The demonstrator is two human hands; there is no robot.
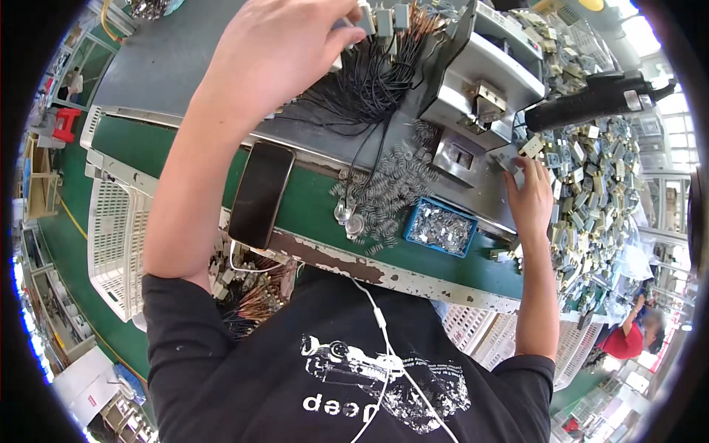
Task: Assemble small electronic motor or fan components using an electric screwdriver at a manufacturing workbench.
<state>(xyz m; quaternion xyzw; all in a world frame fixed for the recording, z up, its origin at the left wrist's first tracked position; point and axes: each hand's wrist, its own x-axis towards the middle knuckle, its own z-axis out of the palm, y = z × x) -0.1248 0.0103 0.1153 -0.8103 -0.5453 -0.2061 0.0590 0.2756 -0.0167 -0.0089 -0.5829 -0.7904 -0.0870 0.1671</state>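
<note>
My left hand point(284, 55) reaches to the far side of the bench, over a bundle of black cables point(377, 81) tipped with grey rectangular connectors point(385, 23) and copper-coloured wire ends. Its thumb and fingers are closed at the connectors; what lies between them is mostly hidden. A bench machine point(484, 74) with a sloped metal housing stands right of the cables. Beside its steel base plate point(461, 156), my right hand point(533, 201) rests with bent fingers at a small grey piece point(507, 162). Whether the fingers grip that piece is unclear.
Loose metal springs point(395, 184) lie in front of the machine, next to a blue tray point(441, 227) of small metal parts. A phone point(261, 193) lies at the bench's front edge. Many grey connectors point(583, 199) heap at right, below a black cylindrical tool point(583, 103). A person in red point(624, 338) is far right.
</note>
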